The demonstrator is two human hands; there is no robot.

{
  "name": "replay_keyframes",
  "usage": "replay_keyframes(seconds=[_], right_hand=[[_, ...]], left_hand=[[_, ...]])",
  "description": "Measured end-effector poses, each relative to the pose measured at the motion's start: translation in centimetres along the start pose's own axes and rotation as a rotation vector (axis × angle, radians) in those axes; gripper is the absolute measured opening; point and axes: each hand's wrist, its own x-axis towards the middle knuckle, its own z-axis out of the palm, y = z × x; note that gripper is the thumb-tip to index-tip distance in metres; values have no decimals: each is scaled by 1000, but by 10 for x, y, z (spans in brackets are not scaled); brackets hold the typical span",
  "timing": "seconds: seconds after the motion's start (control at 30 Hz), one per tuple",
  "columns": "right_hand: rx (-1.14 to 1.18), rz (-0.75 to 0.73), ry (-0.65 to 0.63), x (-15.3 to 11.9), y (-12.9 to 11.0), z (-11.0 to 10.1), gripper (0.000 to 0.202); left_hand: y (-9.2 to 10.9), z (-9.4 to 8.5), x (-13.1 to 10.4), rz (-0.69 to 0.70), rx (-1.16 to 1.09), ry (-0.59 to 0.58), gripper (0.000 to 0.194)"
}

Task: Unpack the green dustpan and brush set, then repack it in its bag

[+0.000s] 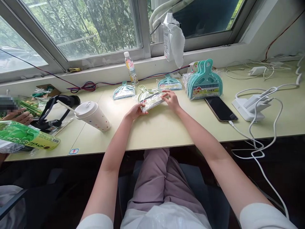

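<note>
A small pale-green dustpan and brush set (150,97) in clear plastic wrap is held tilted just over the table by both hands. My left hand (136,111) grips its near left corner, thumb on top. My right hand (172,100) pinches the wrap at its right edge. Behind it lie two wrapped teal sets, the left teal dustpan set (124,91) and the right teal dustpan set (169,83). To the right a bunch of teal dustpan sets (204,82) stands upright, packed close together.
A white cup with a straw (93,116) stands at left, near a green packet (26,135) and another person's hand (20,117). A bottle (131,68) leans by the sill. At right are a phone (221,108), a white power strip (250,106) and loose cables. The table's front edge (166,148) is near my lap.
</note>
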Motion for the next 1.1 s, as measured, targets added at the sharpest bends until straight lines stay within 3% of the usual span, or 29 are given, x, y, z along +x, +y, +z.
replay_keyframes(seconds=[0.3,0.53,1.1], right_hand=[[-10,-17,53,0,2,2,10],[125,9,79,1,8,2,8],[209,124,108,0,8,6,6]], left_hand=[[1,6,-4,25,59,-87,45],[2,7,-5,32,68,-116,42],[1,12,-6,45,65,-99,47]])
